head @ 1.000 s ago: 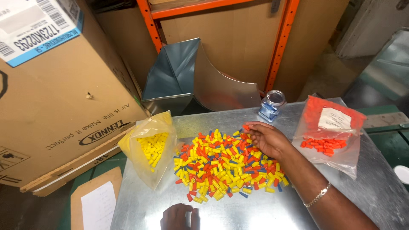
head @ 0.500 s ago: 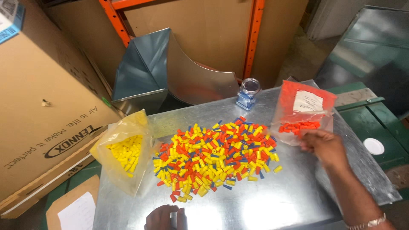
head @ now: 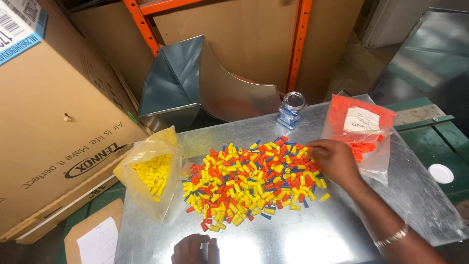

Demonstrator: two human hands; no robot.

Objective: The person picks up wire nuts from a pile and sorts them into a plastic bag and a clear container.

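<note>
The right hand [head: 334, 161], fingers loosely spread and grasping nothing, touches the right edge of the wire-connector pile [head: 251, 181] mid-tabletop (spreading leftward from it), while the left hand [head: 195, 249] rests half-curled, empty, just below it.

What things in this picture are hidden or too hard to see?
- Left hand, head view: the bottom edge cuts it off, so its grip is unknown.
- Right hand: its fingers cover the pile beneath; any held piece is hidden.
- Jar: blue contents too small to identify.
- Orange bag: cloudy plastic blurs the pieces inside.
</note>
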